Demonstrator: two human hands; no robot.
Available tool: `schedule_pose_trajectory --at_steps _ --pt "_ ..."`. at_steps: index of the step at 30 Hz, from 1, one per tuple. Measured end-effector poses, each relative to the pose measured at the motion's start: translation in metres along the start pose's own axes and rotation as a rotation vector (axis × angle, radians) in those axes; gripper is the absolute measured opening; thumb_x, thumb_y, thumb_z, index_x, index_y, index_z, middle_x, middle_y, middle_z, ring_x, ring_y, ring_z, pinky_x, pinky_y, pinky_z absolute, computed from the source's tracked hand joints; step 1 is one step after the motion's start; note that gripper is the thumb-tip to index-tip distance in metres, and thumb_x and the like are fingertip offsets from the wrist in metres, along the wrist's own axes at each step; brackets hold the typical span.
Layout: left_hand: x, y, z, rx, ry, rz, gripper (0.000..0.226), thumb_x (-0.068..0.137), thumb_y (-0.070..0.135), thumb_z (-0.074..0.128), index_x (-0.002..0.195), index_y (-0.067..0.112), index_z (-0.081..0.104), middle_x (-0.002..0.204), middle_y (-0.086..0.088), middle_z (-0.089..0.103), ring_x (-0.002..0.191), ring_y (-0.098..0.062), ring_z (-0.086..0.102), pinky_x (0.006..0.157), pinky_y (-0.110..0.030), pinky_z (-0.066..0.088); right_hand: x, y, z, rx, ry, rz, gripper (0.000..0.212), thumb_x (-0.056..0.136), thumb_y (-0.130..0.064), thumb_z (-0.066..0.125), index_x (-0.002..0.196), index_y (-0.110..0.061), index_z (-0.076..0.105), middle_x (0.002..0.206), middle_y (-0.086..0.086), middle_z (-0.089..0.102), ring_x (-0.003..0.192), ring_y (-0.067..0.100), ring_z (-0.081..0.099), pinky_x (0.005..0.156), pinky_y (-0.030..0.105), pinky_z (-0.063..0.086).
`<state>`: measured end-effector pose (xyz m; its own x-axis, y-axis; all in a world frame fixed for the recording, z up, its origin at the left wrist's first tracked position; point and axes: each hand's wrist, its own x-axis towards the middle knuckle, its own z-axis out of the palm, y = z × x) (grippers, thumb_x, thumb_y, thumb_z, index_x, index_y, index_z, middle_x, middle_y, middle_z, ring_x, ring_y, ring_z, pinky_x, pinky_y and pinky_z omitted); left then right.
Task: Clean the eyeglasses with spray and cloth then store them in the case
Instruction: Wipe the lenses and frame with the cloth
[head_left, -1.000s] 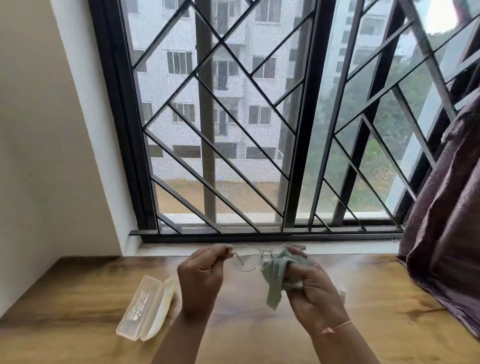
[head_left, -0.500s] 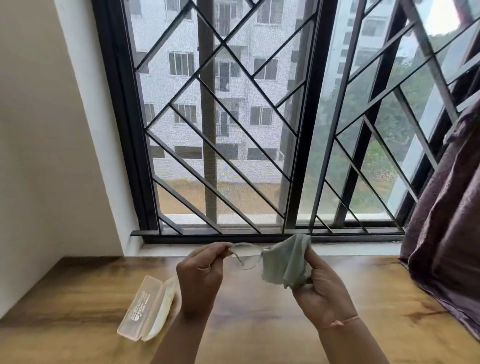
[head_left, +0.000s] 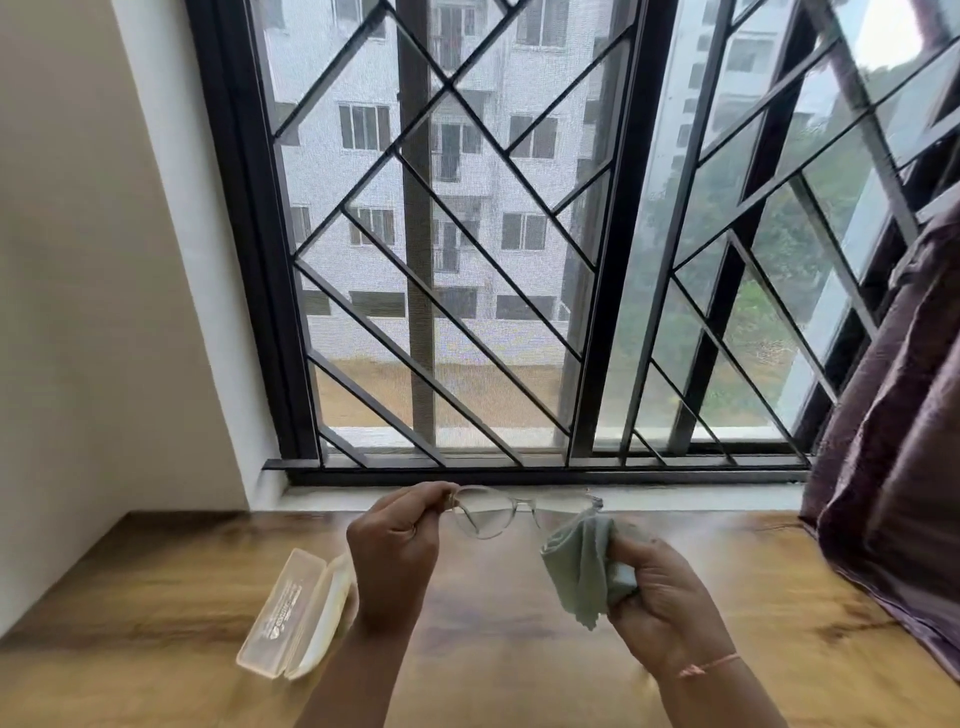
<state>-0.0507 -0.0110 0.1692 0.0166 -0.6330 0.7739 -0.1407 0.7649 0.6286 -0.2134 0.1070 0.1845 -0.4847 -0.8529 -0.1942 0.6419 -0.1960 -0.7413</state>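
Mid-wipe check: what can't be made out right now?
Head view:
- The eyeglasses: lenses too clear and small to judge smudges.
- Their image-right lens: lower edge hidden by the cloth.
- The case: print blurred, inside partly hidden by the left hand.
- The spray: cannot be made out anywhere.

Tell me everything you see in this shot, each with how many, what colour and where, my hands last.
clear-framed eyeglasses: one, transparent, held up, centre.
soft cleaning cloth: one, pale green, below the eyeglasses' right end.
plastic glasses case: one, translucent cream, open, lower left.
wooden table: one, brown, under the case.
metal-grilled window: one, black frame, behind.
fabric curtain: one, purple, far right.
thread bracelet: one, pink, right wrist.
left hand: one, pinches the eyeglasses' left end.
right hand: one, grips the cloth.
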Motion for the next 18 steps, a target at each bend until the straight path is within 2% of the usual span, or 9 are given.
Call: schedule_pose_trajectory --at_steps 2,5,8,10,12,15,17,18 --pt "-0.001 0.000 0.000 0.008 -0.003 0.002 0.017 0.065 -0.002 0.068 0.077 0.009 0.076 0.075 0.015 0.069 0.073 0.005 0.064 0.071 -0.009 0.050 -0.002 0.000 -0.002 -0.047 0.004 -0.033 0.030 0.047 0.000 0.067 0.077 0.003 0.064 0.067 0.014 0.063 0.053 0.021 0.064 0.051 0.030 0.055" --pt "-0.002 -0.002 -0.002 0.015 -0.006 -0.009 0.018 0.065 -0.002 0.068 0.077 0.009 0.076 0.074 0.011 0.069 0.073 0.005 0.064 0.071 -0.010 0.050 -0.005 -0.001 -0.006 -0.098 0.033 -0.124 0.023 0.060 0.014 0.059 0.081 0.005 0.061 0.064 0.015 0.064 0.050 0.022 0.063 0.049 0.030 0.055" --pt "-0.002 -0.005 -0.004 0.015 -0.002 -0.040 0.017 0.065 -0.001 0.068 0.077 0.009 0.076 0.073 0.013 0.070 0.075 0.014 0.061 0.072 -0.007 0.048 -0.009 -0.004 -0.014 -0.169 0.081 -0.234 0.022 0.073 0.022 0.051 0.071 0.003 0.062 0.052 0.009 0.065 0.044 0.018 0.061 0.044 0.024 0.053" --pt "-0.002 -0.008 -0.005 0.020 0.008 -0.063 0.018 0.065 -0.001 0.068 0.078 0.009 0.076 0.073 0.013 0.070 0.075 0.016 0.060 0.072 -0.005 0.047 -0.009 -0.005 -0.022 -0.185 0.115 -0.259 0.027 0.075 0.021 0.049 0.065 0.002 0.066 0.053 0.009 0.067 0.044 0.017 0.062 0.043 0.022 0.052" --pt "-0.001 -0.008 -0.006 0.025 0.021 -0.084 0.019 0.066 0.000 0.067 0.079 0.010 0.076 0.074 0.010 0.069 0.076 0.017 0.060 0.073 -0.005 0.047 -0.010 -0.005 -0.029 -0.151 0.130 -0.226 0.031 0.078 0.019 0.046 0.062 0.003 0.068 0.059 0.014 0.068 0.048 0.019 0.064 0.045 0.023 0.053" --pt "-0.001 -0.008 -0.008 0.023 0.034 -0.100 0.018 0.066 0.000 0.067 0.079 0.008 0.076 0.074 0.009 0.068 0.076 0.017 0.060 0.073 -0.003 0.046 -0.009 -0.006 -0.036 -0.065 0.120 -0.111 0.024 0.079 0.014 0.041 0.077 0.009 0.065 0.078 0.023 0.066 0.059 0.022 0.065 0.045 0.021 0.052" --pt "-0.001 -0.009 -0.009 0.028 0.031 -0.094 0.017 0.066 0.001 0.068 0.079 0.008 0.076 0.074 0.010 0.068 0.076 0.016 0.061 0.073 -0.003 0.046 -0.011 -0.010 -0.035 -0.010 0.069 -0.073 0.020 0.071 0.007 0.051 0.086 0.010 0.064 0.090 0.022 0.065 0.072 0.022 0.063 0.049 0.018 0.053" --pt "-0.001 -0.009 -0.010 0.027 0.027 -0.086 0.016 0.066 0.002 0.068 0.078 0.009 0.076 0.074 0.009 0.069 0.076 0.015 0.061 0.072 -0.004 0.047 -0.011 -0.013 -0.033 -0.003 0.044 -0.098 0.022 0.064 0.003 0.059 0.083 0.008 0.068 0.090 0.020 0.067 0.075 0.021 0.064 0.052 0.017 0.053"
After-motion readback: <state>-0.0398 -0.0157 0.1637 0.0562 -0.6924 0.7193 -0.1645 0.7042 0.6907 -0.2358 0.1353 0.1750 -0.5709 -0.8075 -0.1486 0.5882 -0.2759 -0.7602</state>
